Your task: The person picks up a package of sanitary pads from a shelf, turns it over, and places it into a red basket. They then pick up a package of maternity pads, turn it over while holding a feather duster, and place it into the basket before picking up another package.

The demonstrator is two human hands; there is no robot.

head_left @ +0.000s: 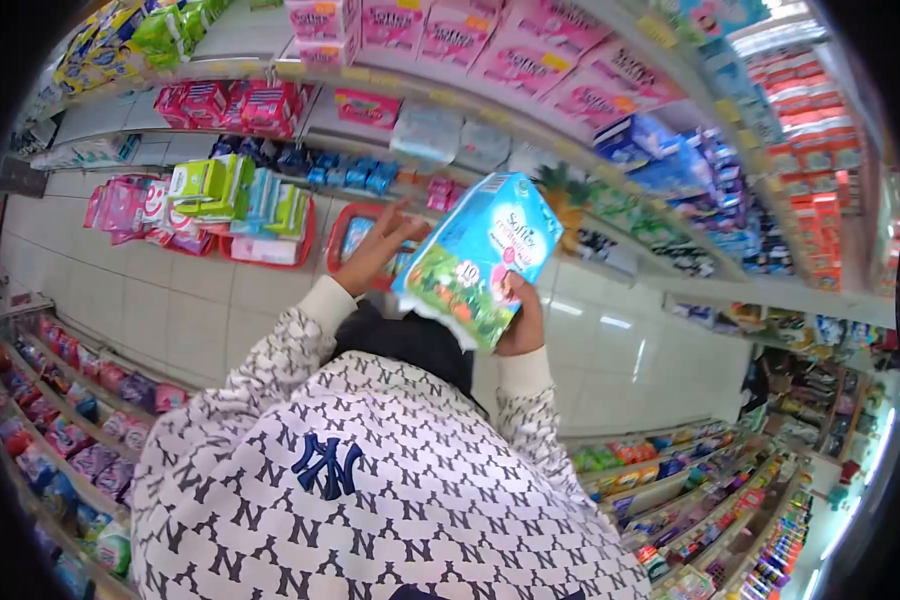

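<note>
A blue and green pack of Softex sanitary pads (485, 245) is held up in front of me, tilted, with a "10" printed on its front. My right hand (520, 315) grips its lower right edge, thumb across the front and the other fingers hidden behind. On the other side, my left hand (382, 245) has its fingers spread, with the fingertips close to the pack's left edge. Beneath that hand lies a red basket (340, 222) with blue packs in it, partly covered by the hand and the pack.
Another red basket (310, 235) on the tiled floor (170, 310) holds green, white and light blue packs; pink packs (125, 208) lie beside it. Ahead, a shelf carries pink Softex boxes (455, 35) and blue packs (660, 160). More stocked shelves (80, 400) stand behind me on both sides.
</note>
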